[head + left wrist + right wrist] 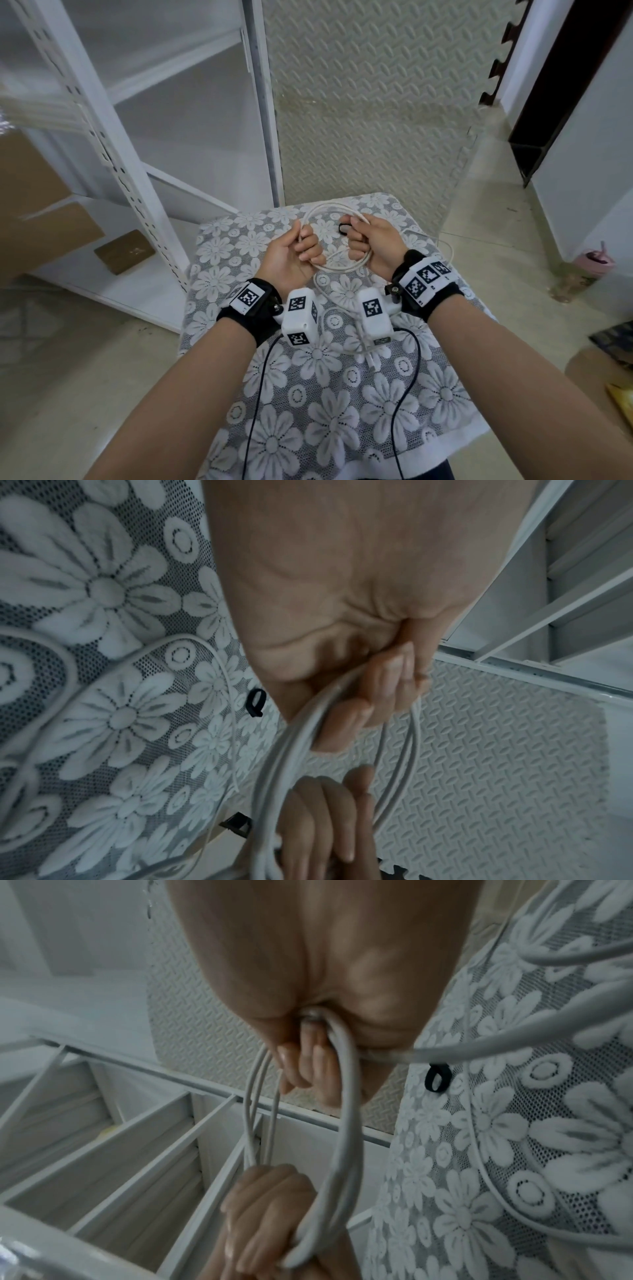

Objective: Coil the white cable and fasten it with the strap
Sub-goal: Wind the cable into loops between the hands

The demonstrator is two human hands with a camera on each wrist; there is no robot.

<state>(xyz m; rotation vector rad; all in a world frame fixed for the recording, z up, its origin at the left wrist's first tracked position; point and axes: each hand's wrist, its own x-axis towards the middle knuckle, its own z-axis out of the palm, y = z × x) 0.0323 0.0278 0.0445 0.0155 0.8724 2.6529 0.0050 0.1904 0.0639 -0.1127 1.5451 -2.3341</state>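
No words, brands or numbers can be read; the wrist bands (426, 278) and white camera blocks (300, 317) bear only black-and-white square code markers.

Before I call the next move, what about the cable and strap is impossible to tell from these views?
- White cable loop count: strands overlap and blur in both wrist views.
- Cable's plug end: part-hidden under the right wrist camera, head view.
- Black strap: too small to tell its fastening; the right hand partly covers it.
- Left hand fingertips: curled from sight.
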